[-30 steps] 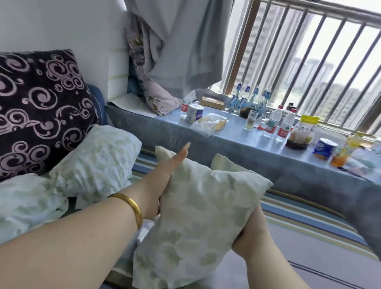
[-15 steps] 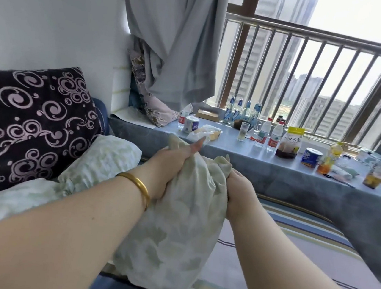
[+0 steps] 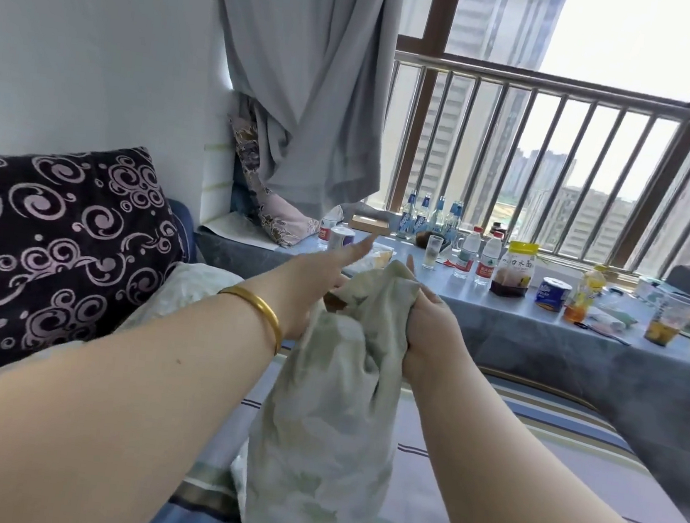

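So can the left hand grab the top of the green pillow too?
Probably yes. The left hand is open with straight fingers right beside the bunched top of the green pillow, and nothing sits between them. The right hand grips that top from the other side.

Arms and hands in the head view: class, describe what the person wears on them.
No sleeves or gloves show on either arm. A plain gold bangle circles the wrist of the left hand. The right hand has no watch or bracelet in view.
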Action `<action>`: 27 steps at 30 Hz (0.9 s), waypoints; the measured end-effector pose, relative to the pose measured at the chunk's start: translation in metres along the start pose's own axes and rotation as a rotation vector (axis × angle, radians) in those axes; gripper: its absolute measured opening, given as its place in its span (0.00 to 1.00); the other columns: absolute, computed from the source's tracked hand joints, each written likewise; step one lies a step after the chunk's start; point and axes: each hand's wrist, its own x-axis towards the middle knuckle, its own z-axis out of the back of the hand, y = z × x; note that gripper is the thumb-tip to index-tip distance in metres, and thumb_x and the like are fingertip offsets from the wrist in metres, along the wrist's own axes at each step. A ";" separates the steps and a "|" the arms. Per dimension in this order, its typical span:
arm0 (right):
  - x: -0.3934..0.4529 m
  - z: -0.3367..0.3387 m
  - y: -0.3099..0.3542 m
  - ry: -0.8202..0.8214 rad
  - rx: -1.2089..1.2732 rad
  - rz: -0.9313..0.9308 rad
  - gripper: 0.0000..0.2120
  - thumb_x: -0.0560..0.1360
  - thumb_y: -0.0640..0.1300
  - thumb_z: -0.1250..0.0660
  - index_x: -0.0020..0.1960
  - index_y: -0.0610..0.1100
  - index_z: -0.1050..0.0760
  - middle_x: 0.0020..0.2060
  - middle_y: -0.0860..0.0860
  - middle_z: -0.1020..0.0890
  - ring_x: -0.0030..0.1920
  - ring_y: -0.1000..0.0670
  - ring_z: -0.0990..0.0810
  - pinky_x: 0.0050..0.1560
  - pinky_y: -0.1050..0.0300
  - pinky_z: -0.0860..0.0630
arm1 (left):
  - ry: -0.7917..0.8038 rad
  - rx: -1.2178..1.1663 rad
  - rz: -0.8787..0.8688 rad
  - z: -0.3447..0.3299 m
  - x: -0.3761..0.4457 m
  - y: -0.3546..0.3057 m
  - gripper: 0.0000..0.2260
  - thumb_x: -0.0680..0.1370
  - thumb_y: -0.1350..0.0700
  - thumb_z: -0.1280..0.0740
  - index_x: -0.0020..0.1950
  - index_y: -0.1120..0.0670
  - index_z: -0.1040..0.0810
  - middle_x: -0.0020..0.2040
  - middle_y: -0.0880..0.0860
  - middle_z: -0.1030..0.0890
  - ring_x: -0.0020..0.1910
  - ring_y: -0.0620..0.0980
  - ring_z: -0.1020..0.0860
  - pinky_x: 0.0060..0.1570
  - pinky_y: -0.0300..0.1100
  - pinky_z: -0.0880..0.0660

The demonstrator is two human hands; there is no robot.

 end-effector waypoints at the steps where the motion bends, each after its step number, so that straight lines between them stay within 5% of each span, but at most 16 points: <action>1: -0.001 0.000 -0.002 0.029 -0.002 -0.017 0.12 0.78 0.47 0.32 0.41 0.43 0.14 0.38 0.41 0.16 0.38 0.43 0.19 0.52 0.42 0.22 | -0.078 -0.040 -0.057 -0.003 0.005 0.002 0.32 0.70 0.37 0.26 0.60 0.62 0.21 0.42 0.58 0.16 0.39 0.55 0.19 0.49 0.52 0.22; 2: -0.004 -0.002 -0.005 0.084 -0.035 -0.048 0.13 0.78 0.49 0.32 0.44 0.41 0.15 0.37 0.42 0.16 0.36 0.44 0.19 0.49 0.43 0.22 | -0.134 -0.102 -0.114 -0.006 0.007 0.002 0.25 0.69 0.43 0.24 0.55 0.61 0.20 0.39 0.54 0.23 0.40 0.56 0.20 0.51 0.53 0.20; 4: -0.009 -0.004 -0.015 0.197 -0.085 -0.133 0.16 0.79 0.49 0.34 0.54 0.36 0.19 0.39 0.43 0.17 0.36 0.48 0.21 0.44 0.50 0.22 | -0.177 -0.225 -0.150 -0.010 0.011 0.004 0.17 0.70 0.50 0.23 0.46 0.61 0.22 0.43 0.58 0.20 0.40 0.56 0.20 0.51 0.54 0.19; 7: -0.013 -0.003 -0.033 0.277 -0.245 -0.210 0.08 0.80 0.44 0.34 0.49 0.39 0.23 0.35 0.48 0.22 0.34 0.53 0.28 0.38 0.62 0.30 | -0.237 -0.167 -0.127 -0.011 0.016 0.016 0.12 0.74 0.53 0.24 0.40 0.59 0.23 0.34 0.58 0.21 0.37 0.56 0.22 0.45 0.54 0.20; 9: -0.012 0.003 -0.035 0.243 -0.436 -0.231 0.05 0.77 0.45 0.31 0.47 0.43 0.24 0.36 0.51 0.20 0.37 0.54 0.26 0.43 0.61 0.31 | -0.227 -0.085 -0.124 -0.008 0.014 0.026 0.10 0.75 0.58 0.26 0.36 0.57 0.22 0.32 0.56 0.21 0.35 0.55 0.24 0.42 0.51 0.23; 12: -0.004 0.021 -0.028 0.149 -0.749 -0.202 0.28 0.67 0.51 0.20 0.63 0.52 0.27 0.51 0.53 0.19 0.51 0.52 0.20 0.53 0.56 0.25 | -0.163 -0.009 -0.192 0.006 0.009 0.029 0.06 0.73 0.64 0.25 0.44 0.60 0.22 0.39 0.55 0.22 0.37 0.49 0.22 0.46 0.47 0.20; 14: 0.000 0.028 -0.026 0.182 -0.962 -0.192 0.44 0.63 0.53 0.19 0.73 0.62 0.39 0.65 0.54 0.26 0.64 0.48 0.26 0.62 0.50 0.27 | -0.085 -0.027 -0.216 0.016 0.004 0.021 0.06 0.74 0.64 0.26 0.47 0.61 0.22 0.32 0.52 0.22 0.30 0.44 0.23 0.32 0.39 0.23; 16: 0.002 0.029 -0.029 0.295 -1.129 -0.194 0.47 0.65 0.53 0.20 0.74 0.69 0.45 0.73 0.54 0.33 0.66 0.48 0.31 0.60 0.49 0.30 | 0.013 -0.033 -0.228 0.019 -0.002 0.014 0.04 0.76 0.64 0.28 0.49 0.60 0.20 0.28 0.48 0.22 0.25 0.42 0.25 0.26 0.35 0.27; 22: 0.006 0.016 -0.042 0.464 -1.275 -0.213 0.26 0.69 0.55 0.24 0.64 0.64 0.28 0.56 0.61 0.21 0.58 0.52 0.23 0.57 0.54 0.28 | 0.214 0.012 -0.242 0.021 -0.017 0.005 0.18 0.66 0.56 0.23 0.54 0.59 0.18 0.36 0.51 0.24 0.31 0.45 0.29 0.32 0.39 0.30; 25: 0.005 0.011 -0.042 0.532 -1.252 -0.190 0.11 0.72 0.53 0.27 0.54 0.58 0.20 0.52 0.56 0.16 0.55 0.51 0.19 0.60 0.52 0.24 | 0.153 -0.037 -0.307 0.025 -0.020 0.004 0.18 0.64 0.55 0.22 0.51 0.57 0.18 0.39 0.52 0.23 0.32 0.45 0.29 0.29 0.36 0.29; 27: 0.003 0.005 -0.042 0.502 -1.332 -0.081 0.04 0.74 0.54 0.29 0.47 0.55 0.21 0.46 0.55 0.17 0.47 0.52 0.20 0.51 0.56 0.24 | 0.035 -0.008 -0.334 0.028 -0.019 0.004 0.15 0.66 0.55 0.21 0.49 0.56 0.20 0.37 0.52 0.25 0.29 0.43 0.29 0.27 0.35 0.28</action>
